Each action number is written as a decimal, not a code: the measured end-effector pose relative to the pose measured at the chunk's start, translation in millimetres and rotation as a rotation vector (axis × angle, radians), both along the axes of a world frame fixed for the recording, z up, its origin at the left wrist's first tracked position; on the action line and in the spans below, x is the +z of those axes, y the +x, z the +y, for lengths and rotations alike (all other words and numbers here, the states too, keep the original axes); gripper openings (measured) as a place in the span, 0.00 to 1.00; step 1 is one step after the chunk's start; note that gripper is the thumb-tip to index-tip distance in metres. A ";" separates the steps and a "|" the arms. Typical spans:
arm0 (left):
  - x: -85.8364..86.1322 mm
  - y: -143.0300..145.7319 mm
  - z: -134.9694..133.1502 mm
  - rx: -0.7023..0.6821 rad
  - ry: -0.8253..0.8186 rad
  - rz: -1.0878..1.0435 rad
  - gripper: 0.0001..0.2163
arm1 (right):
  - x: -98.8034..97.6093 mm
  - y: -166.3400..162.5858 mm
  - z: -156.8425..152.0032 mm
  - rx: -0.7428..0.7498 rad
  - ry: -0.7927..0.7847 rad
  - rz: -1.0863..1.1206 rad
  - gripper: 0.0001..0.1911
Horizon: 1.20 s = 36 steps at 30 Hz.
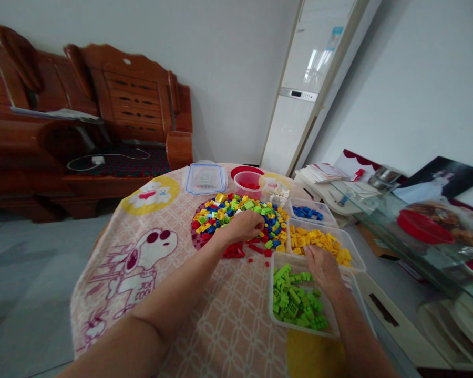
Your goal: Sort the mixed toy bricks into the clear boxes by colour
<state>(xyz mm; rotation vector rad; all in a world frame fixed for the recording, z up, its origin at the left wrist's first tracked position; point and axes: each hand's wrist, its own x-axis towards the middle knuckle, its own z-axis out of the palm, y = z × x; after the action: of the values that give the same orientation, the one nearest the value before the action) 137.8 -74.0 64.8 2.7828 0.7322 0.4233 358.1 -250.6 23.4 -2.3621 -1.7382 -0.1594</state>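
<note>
Your left hand (245, 226) curls over the mixed bricks (211, 216) heaped on the tablecloth (236, 304); your right, fingers bunched (309, 254), is at the tub (359, 258) of yellow bricks (319, 240). I can't tell whether either grips anything.

Left hand (246, 226) over mixed bricks (215, 214), right hand (322, 265) at yellow bricks (320, 239), green bricks (294, 299) (clear tub (332, 320)) alongside

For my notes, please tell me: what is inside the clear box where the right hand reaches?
Yellow bricks lie inside the clear box, and anything beneath them is hidden. The right hand also covers part of the box's near side.
</note>
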 end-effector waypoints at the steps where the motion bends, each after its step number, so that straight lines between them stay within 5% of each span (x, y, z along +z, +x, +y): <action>1: 2.5 -0.7 0.4 -0.008 -0.046 -0.061 0.07 | 0.7 -0.4 -0.2 0.003 0.003 -0.001 0.19; 9: -23.4 43.0 -35.7 -0.058 -0.610 -0.556 0.11 | -1.1 -0.9 -0.8 0.024 0.048 0.007 0.18; 12: -34.4 53.7 -41.9 -0.145 -0.673 -0.586 0.16 | -3.3 0.2 -0.6 0.026 0.063 0.006 0.18; 20: -22.5 28.4 -16.0 0.029 -0.366 -0.350 0.10 | -2.5 1.5 -0.8 0.042 0.059 -0.018 0.20; 28: -24.7 29.8 -31.5 0.054 0.002 0.098 0.10 | -0.7 -0.1 -0.7 0.011 0.014 -0.020 0.19; 36: -33.7 27.9 -23.9 -0.126 0.074 0.156 0.11 | 0.9 -0.6 -0.6 0.012 0.005 -0.015 0.19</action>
<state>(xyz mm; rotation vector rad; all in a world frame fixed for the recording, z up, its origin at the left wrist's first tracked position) 165.7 -97.9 31.0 2.9371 0.5800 0.2159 357.5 -251.2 24.2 -2.3522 -1.7563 -0.1805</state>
